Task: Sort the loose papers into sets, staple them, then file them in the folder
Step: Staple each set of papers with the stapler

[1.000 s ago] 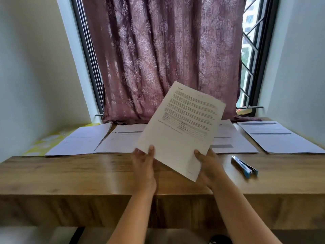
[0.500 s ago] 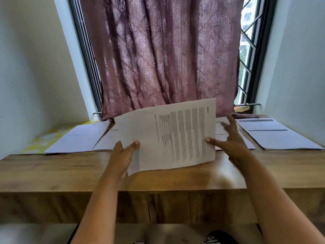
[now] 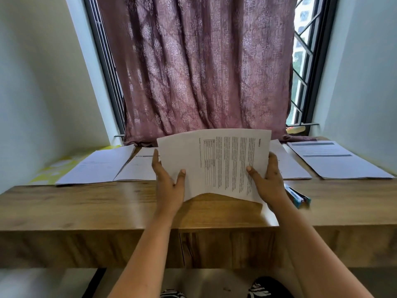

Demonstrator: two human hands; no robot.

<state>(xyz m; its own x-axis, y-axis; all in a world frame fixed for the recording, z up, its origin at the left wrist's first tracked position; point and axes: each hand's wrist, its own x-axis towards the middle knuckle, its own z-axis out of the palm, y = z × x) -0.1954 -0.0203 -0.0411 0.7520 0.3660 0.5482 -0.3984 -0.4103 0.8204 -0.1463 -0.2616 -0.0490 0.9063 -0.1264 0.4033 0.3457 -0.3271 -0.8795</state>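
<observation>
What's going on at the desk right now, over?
Left hand and right hand both grip the paper set, upright on the desk. Stapler untouched. Nothing blocking.

A printed sheet [image 3: 214,162] stands on its long edge, turned sideways so its lines of text and a small table run vertically. Its lower edge arches up in the middle, and its top edge curves in front of the curtain. Its left part is blank. Behind this sheet, four flat white paper sets lie in a row: one [image 3: 98,165] far to its left, one [image 3: 139,168] just left of it and partly hidden by it, one [image 3: 290,166] just right of it, and one with grey header bars [image 3: 335,160] farthest right. A yellow folder [image 3: 53,168] lies beyond the leftmost set. A blue stapler [image 3: 297,195] lies near the sheet's lower right corner.
</observation>
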